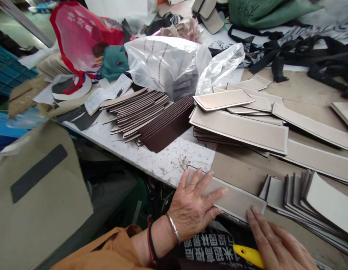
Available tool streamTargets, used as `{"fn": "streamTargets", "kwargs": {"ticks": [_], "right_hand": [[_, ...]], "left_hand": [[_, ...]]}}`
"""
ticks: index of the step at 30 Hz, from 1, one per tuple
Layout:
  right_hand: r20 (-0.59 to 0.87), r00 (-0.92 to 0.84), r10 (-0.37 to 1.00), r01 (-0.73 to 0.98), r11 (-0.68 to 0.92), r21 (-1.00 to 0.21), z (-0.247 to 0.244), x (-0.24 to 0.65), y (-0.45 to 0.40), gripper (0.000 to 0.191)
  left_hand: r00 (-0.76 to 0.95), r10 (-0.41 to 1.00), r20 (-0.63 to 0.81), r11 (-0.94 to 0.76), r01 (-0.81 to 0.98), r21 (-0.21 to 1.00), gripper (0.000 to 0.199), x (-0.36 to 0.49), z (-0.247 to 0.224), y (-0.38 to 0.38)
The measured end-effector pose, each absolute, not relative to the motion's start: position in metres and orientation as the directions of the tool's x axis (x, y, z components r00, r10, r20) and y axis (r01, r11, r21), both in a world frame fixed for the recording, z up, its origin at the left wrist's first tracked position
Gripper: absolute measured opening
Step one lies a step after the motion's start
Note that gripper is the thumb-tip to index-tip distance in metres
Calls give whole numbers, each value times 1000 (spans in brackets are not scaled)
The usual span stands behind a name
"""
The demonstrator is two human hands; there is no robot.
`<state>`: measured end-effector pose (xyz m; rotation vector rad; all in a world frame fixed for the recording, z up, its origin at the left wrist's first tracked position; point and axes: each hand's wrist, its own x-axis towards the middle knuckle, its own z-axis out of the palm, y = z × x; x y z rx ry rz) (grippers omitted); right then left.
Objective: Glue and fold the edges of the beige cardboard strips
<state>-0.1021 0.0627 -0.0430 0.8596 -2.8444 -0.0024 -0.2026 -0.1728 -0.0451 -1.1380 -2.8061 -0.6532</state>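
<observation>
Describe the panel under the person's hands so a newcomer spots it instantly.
Start at the cluttered worktable and find its near edge, below the loose pile of beige panels. A pale panel lies flat there. Unlike that pile and the fanned stack to its right, it has the left hand spread on it and the right hand at one end.

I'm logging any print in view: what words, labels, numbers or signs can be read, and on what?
Black cloth: "园林"; its other characters are partly covered or unclear.
Pink bag: white characters, too blurred to read.
Green bag: dark characters, too blurred to read.
Clear bag: small print, too blurred to read.
Note: handwriting, too small to read.
</observation>
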Motion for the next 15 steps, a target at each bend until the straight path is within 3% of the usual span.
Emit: {"fn": "streamTargets", "kwargs": {"ticks": [3,6,8,10,13,15], "right_hand": [[118,-884,-452,-457,890,-10,-30,-103,50,62],[150,-924,-353,-375,913,-160,-18,-109,46,47],[220,-949,-225,-289,900,-326,-13,-112,51,38],[223,-975,0,-113,863,-492,-9,-114,56,29],[-72,-945,319,276,657,-701,-6,-116,58,27],[-308,-874,375,462,446,-767,-5,-119,53,34]], "left_hand": [[-723,667,176,615,669,417,57,-205,-46,-174],[-753,631,187,545,602,584,56,-206,-40,-175],[-817,539,204,468,492,734,48,-207,-32,-178],[-921,347,177,385,312,869,40,-206,-25,-183],[-1000,23,-21,144,-17,989,33,-207,-18,-188],[-986,-41,-163,-45,-161,986,33,-210,-17,-189]]}}
